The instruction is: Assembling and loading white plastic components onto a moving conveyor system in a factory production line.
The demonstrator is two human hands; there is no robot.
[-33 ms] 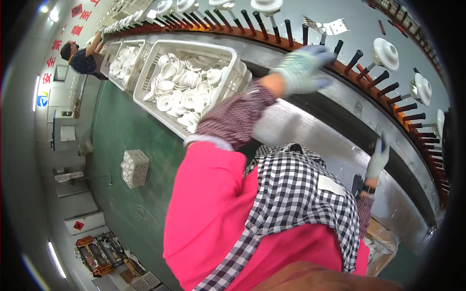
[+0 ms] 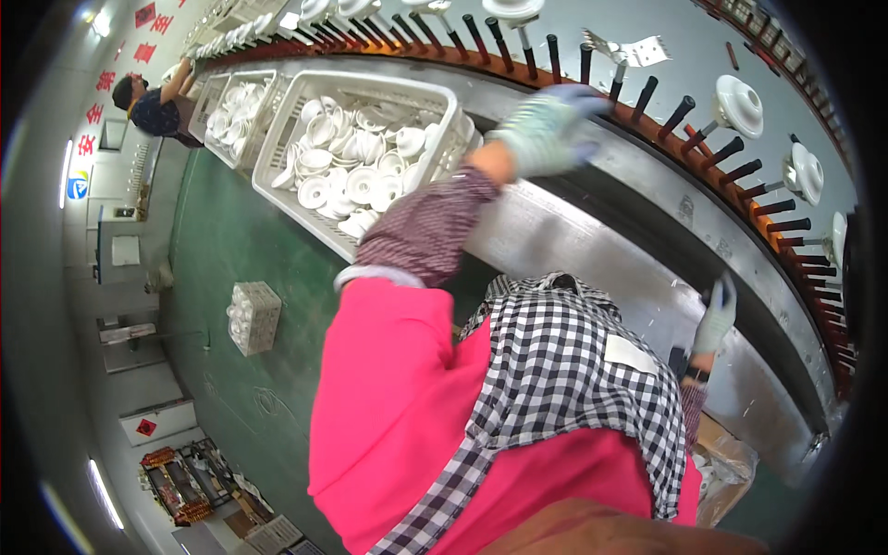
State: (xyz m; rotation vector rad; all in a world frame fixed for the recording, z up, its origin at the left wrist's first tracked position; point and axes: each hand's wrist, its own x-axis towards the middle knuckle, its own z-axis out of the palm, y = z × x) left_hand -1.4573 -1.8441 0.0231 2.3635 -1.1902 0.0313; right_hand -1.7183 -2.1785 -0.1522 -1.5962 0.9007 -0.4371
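Note:
My left hand [image 2: 552,131], in a pale glove with blue-grey fingertips, is open above the steel ledge. Its fingers are spread and slightly blurred, and nothing shows in them. The fingertips are nearest a curved row of black-capped spindles [image 2: 645,98]. My right hand [image 2: 717,319], gloved alike, hovers farther right above the steel trough [image 2: 675,250]. Its fingers point up and apart, with a dark spot by the thumb too small to make out. White disc-shaped parts [image 2: 738,104] sit on some of the spindles; others are bare.
A white crate [image 2: 356,81] full of round white parts stands left of my left arm, with a similar crate [image 2: 215,91] behind it. A small crate [image 2: 261,319] rests on the green floor. Another person [image 2: 153,111] works at the far left. An open carton [image 2: 726,472] sits lower right.
My left hand has drawn back a little to the left, away from the spindles. My right hand has shifted slightly left and down.

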